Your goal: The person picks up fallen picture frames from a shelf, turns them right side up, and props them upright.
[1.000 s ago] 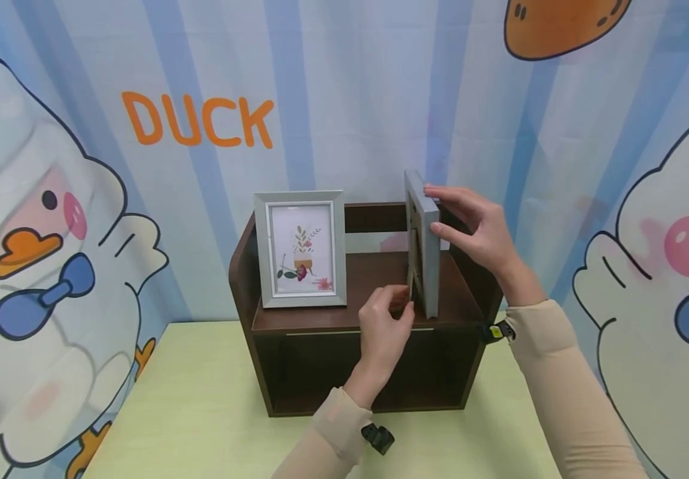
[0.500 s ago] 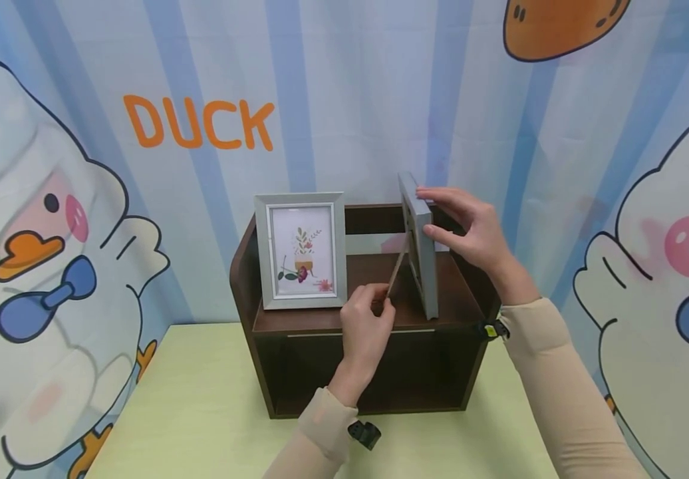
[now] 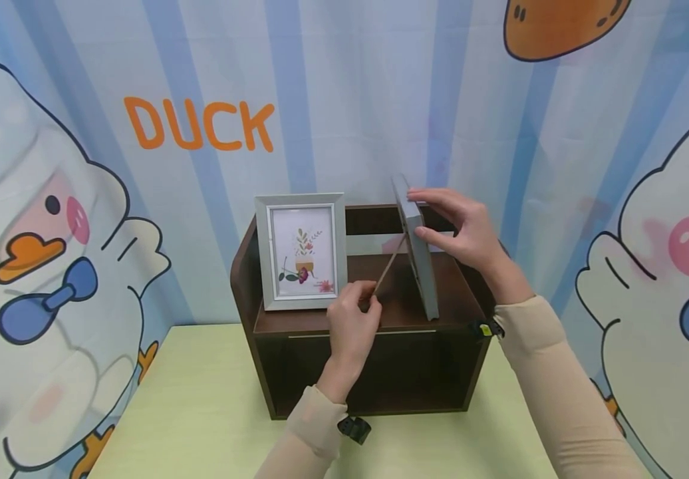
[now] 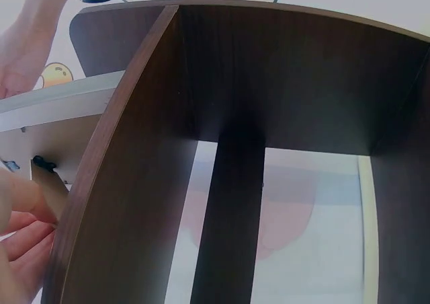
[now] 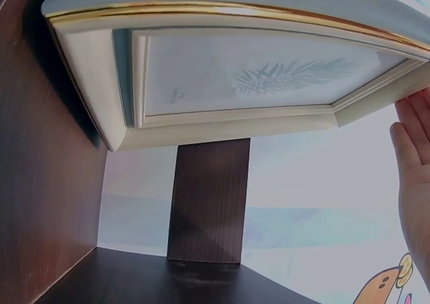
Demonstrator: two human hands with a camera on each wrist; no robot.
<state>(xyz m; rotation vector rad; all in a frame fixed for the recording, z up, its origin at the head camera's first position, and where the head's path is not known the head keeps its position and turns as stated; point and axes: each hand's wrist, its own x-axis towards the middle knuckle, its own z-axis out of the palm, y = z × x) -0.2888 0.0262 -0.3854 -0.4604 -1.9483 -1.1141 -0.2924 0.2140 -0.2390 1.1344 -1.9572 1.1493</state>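
Observation:
A grey picture frame (image 3: 422,273) stands edge-on at the right of the brown shelf's top board, leaning slightly left. My right hand (image 3: 470,229) holds its upper edge, with fingertips and thumb apart along the side. Behind the frame, my left hand (image 3: 352,326) pinches the thin support leg (image 3: 389,267), which slants out from the back. In the left wrist view, the leg (image 4: 48,186) shows beside my curled fingers. Its front, with a pale leaf print (image 5: 269,79), fills the top of the right wrist view. To the left, another silver-grey picture frame (image 3: 265,259) stands facing forward.
The brown two-tier shelf (image 3: 482,286) has raised side walls and a back rail. It stands on a pale yellow-green table (image 3: 213,392). A striped blue curtain (image 3: 344,100) with printed ducks hangs behind and at both sides.
My left hand has moved left, swinging the support leg away from the frame's back. My right hand has shifted left, and the frame's top now leans further that way.

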